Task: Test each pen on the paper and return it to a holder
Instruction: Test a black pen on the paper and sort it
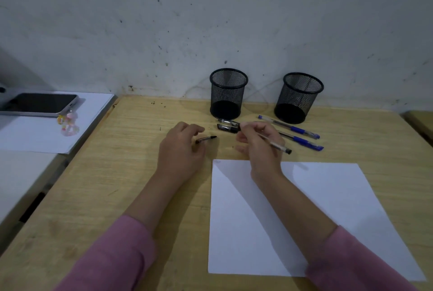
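My right hand (257, 145) pinches a clear pen (276, 146) above the paper's (328, 208) far edge. My left hand's (181, 150) fingers curl round a black pen cap (207, 139). Two mesh holders (227, 93) stand behind on the bench (117, 185).

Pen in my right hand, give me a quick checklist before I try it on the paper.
1. Pen held: ok, the right hand grips it.
2. Cap off: ok, the left hand holds the cap.
3. Tip aimed at the paper: cannot tell, the pen lies nearly level and its tip end is hidden.
4. Paper free for writing: ok, only the right forearm crosses it.
5. Holders ready: ok, the left holder and right holder stand upright at the wall.
6. Other pens out of the way: ok, the blue pens lie beyond the paper.
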Demonstrator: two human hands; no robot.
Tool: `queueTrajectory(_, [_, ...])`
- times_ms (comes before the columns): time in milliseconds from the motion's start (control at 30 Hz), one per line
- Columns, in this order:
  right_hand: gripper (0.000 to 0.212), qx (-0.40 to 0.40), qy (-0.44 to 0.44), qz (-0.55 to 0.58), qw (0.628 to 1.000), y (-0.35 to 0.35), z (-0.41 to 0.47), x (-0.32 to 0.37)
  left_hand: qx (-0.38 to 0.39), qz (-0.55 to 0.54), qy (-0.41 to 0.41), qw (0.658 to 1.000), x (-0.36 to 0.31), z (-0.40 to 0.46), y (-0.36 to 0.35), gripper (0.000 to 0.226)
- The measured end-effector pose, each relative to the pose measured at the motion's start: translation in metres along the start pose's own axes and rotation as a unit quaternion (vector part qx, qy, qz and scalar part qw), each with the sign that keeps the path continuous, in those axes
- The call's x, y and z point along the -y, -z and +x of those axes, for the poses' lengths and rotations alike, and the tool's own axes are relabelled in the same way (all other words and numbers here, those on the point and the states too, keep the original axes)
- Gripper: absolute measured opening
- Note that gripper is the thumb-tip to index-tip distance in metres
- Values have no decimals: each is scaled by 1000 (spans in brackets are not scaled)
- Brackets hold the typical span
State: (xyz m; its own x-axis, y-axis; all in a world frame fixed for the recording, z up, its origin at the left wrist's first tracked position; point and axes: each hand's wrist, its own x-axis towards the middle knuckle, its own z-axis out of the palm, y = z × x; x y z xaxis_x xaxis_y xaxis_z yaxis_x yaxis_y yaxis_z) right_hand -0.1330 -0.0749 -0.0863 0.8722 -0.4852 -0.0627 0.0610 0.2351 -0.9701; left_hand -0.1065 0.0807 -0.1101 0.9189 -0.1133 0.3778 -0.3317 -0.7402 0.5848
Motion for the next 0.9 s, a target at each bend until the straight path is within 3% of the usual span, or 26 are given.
queueTrajectory(133, [6,43,7,-31,999,4,-1,13,33,37,45,998,-1,12,-6,18])
queueTrajectory(267, [10,62,39,-35,997,10,-3,21,9,-120,95,988,-15,15,1,12])
queueTrajectory(500, [9,79,113,-60,989,14,-6,35,-8,-243,38,969,-43,11,12,13])
queueTrajectory(633, [16,77,141,-58,985,18,-8,43,-16,-266,21,964,-55,7,18,14])
queueTrajectory(900, [16,148,156,-23,976,25,-18,57,-36,-306,-64,949,-73,-5,31,18])
